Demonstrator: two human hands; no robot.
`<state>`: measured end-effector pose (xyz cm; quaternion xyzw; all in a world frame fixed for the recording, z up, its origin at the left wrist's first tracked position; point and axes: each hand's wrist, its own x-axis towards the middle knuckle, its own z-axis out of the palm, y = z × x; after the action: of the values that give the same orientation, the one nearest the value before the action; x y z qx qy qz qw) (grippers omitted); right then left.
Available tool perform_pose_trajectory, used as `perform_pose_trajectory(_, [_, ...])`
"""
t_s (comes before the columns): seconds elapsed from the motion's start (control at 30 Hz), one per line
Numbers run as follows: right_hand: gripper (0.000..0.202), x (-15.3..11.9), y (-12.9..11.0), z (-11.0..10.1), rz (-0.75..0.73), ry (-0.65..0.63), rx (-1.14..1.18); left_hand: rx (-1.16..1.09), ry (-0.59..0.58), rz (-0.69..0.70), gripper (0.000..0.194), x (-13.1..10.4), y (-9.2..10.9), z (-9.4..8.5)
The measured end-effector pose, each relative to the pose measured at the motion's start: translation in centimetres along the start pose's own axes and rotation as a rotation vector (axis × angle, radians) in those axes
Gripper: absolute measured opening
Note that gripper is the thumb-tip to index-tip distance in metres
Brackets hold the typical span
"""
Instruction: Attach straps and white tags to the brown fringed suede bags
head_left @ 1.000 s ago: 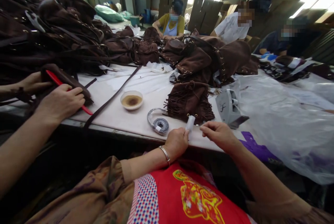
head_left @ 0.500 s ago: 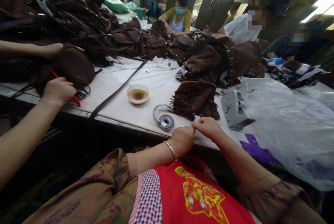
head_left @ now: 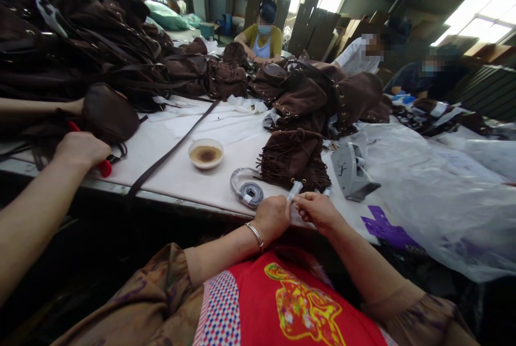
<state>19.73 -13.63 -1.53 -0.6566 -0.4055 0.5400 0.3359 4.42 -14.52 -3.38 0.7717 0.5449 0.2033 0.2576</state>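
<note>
My left hand [head_left: 274, 218], with a silver bangle at the wrist, is closed round the lower part of a pale plastic-wrapped strip [head_left: 295, 190]. My right hand [head_left: 318, 210] pinches the strip's edge from the other side, fingers close to the left hand's. The strip's free end points up toward a small brown fringed bag [head_left: 294, 159], which lies on the table just beyond. Left of my left hand rests a grey coiled strap [head_left: 250, 194], wound flat with a white band on it.
A bowl of brownish liquid [head_left: 205, 153] stands mid-table beside a long dark strap [head_left: 173, 150]. A grey tape dispenser [head_left: 352, 171] and plastic sheeting [head_left: 423, 190] lie right. At left, a co-worker's hand [head_left: 80, 150] holds a red-handled tool. Brown bags [head_left: 306, 93] are heaped behind.
The view has shifted a little. More of the pale strip now shows above my hands, and my right hand's grip has altered slightly. The co-worker's hand at left has moved a little.
</note>
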Motion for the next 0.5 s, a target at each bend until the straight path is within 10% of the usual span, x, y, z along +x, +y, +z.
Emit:
perform_pose_trajectory(0.2, [0.037,-0.7,0.2,0.8,0.071,0.059,0.137,-0.397,0.050,-0.054,0.036,0.3,-0.2,0.5])
perform_pose_trajectory(0.5, [0.044,-1.1,1.8,0.4,-0.063,-0.172,0.480,-1.340,-0.162,-0.520,0.022,0.3,1.3,0.2])
